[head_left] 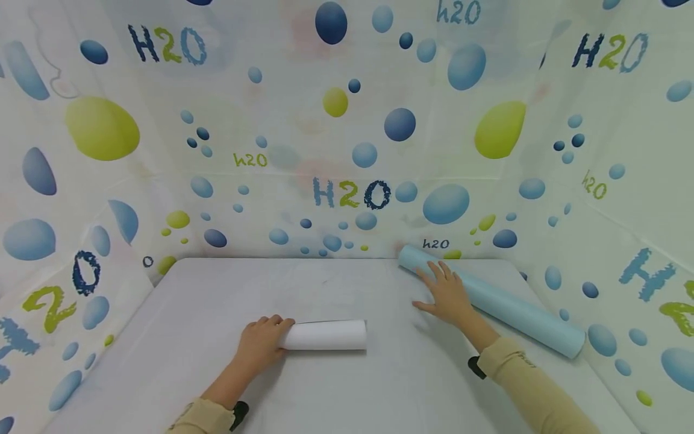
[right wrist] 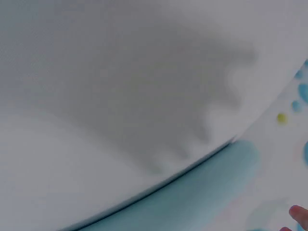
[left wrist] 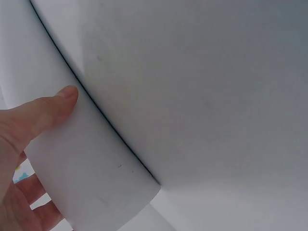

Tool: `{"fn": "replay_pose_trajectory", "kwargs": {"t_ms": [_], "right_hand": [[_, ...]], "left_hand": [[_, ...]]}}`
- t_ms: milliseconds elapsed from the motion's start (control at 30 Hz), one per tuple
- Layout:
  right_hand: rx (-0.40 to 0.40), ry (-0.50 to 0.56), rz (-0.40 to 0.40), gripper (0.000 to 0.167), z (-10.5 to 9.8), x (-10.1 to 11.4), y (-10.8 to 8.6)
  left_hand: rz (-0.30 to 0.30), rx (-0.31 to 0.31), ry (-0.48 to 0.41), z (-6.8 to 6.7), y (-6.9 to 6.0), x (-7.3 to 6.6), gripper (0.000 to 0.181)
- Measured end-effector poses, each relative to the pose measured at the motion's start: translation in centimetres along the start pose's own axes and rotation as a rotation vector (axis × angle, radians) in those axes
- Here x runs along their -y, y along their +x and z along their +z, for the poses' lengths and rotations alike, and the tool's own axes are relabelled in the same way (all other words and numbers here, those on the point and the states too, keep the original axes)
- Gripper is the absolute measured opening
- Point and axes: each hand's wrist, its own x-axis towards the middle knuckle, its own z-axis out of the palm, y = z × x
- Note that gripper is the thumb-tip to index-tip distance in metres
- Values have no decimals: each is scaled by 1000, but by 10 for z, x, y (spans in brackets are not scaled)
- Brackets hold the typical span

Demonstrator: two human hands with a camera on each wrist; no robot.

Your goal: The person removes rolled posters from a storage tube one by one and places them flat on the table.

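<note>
A white paper roll (head_left: 331, 336) lies crosswise near the middle of the white table. My left hand (head_left: 264, 343) grips its left end. In the left wrist view the thumb (left wrist: 67, 94) rests along the white roll (left wrist: 91, 154), with other fingers on its far side. A longer light blue roll (head_left: 515, 307) lies slantwise along the table's right side. My right hand (head_left: 446, 295), fingers spread, is over the blue roll's far part and holds nothing. Beneath it a hand-shaped shadow falls on the table, beside the blue roll (right wrist: 192, 192) in the right wrist view.
The white tabletop (head_left: 217, 289) reaches back to a hanging cloth (head_left: 293, 120) printed with drops and H2O lettering. The same cloth encloses the left and right sides. The blue roll's far end reaches the table's back edge.
</note>
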Motion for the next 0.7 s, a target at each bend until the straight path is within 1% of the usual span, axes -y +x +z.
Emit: {"fn": "replay_pose_trajectory", "kwargs": {"t_ms": [67, 167, 267, 400, 533, 700], "right_hand": [[0, 7, -47, 76, 1, 15, 4], [41, 50, -102, 75, 0, 37, 7], [121, 74, -142, 74, -3, 58, 9], [206, 87, -198, 74, -5, 81, 9], [230, 93, -266, 74, -4, 99, 10], [248, 84, -317, 75, 0, 117, 10]], "left_hand": [[-1, 2, 1, 1, 2, -4, 53], [2, -1, -5, 2, 5, -10, 53], [10, -12, -4, 3, 9, -16, 52], [20, -29, -7, 2, 12, -23, 51], [21, -31, -9, 3, 15, -29, 51], [14, -17, -3, 6, 19, -35, 51]]}}
